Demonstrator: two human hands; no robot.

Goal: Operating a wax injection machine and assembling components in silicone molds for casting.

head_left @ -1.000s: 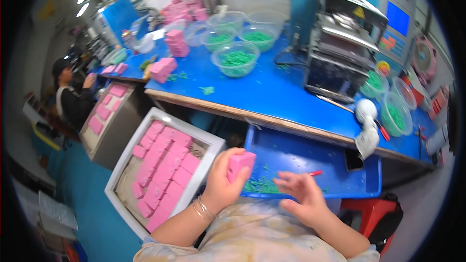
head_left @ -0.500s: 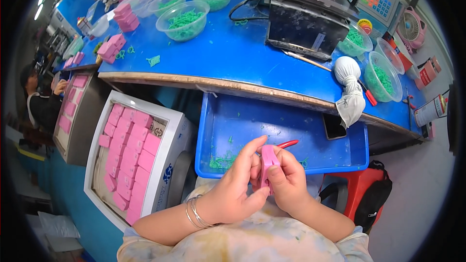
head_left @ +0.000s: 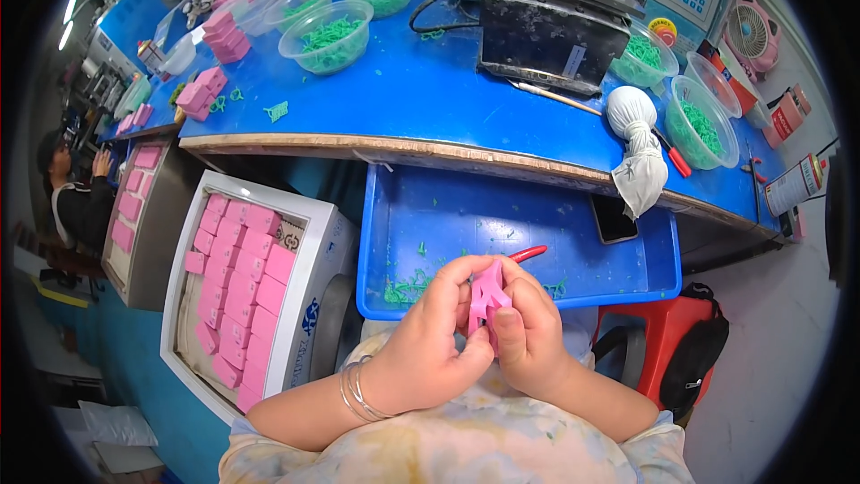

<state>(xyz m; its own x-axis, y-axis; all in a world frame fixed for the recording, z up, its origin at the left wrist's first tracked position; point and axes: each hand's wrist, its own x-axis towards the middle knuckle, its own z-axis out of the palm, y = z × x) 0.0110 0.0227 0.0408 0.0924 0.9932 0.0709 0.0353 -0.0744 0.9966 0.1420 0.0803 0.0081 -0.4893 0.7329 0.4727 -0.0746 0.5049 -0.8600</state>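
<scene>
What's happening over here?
A person's left hand and right hand hold a pink piece between them, by the near edge of a blue tray. The piece looks partly spread apart, though the hands hide much of it. Green scraps lie in the tray. To the person's left, pink blocks fill much of a white-rimmed box.

Bright centre, black fisheye-warped rim.
</scene>
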